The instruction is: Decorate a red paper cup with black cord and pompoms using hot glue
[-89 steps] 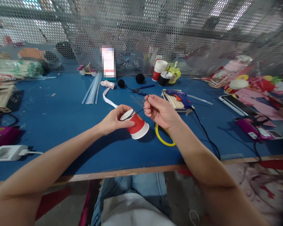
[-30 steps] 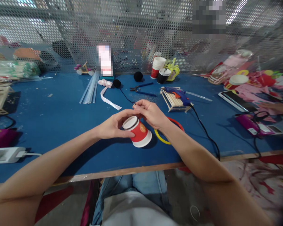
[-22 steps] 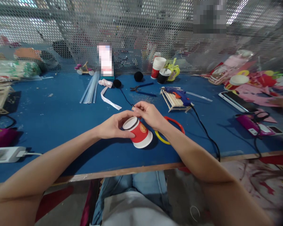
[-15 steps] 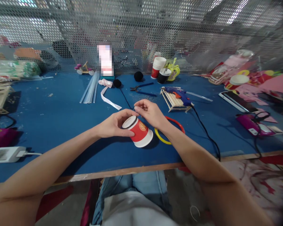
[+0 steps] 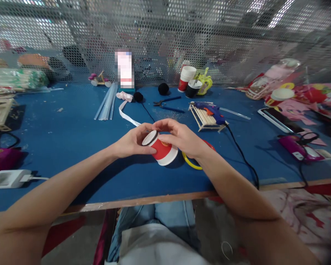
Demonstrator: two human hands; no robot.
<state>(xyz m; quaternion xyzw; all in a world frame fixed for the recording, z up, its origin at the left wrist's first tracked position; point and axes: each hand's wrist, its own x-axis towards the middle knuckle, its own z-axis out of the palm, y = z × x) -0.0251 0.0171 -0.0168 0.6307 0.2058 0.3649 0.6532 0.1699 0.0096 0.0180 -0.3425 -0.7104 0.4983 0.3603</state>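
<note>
A red and white paper cup is tilted between my hands, its base up and to the left, its wide rim down to the right. Black cord circles the cup near its base. My left hand grips the cup from the left, thumb across the red side. Fingers of my right hand curl round the other side, thumb on the cup. From behind my fingers a strand of black yarn runs back to a small black yarn ball. Partly under my right wrist lies a yellow and red ring.
A blue glue gun rests on a small stick rack, its cable trailing to the table edge. Behind are pliers, another black ball, stacked cups, glue sticks and white ribbon.
My right hand has moved from pinching the yarn above the cup onto the cup's right side. The cup has risen slightly, and my left hand still holds it.
</note>
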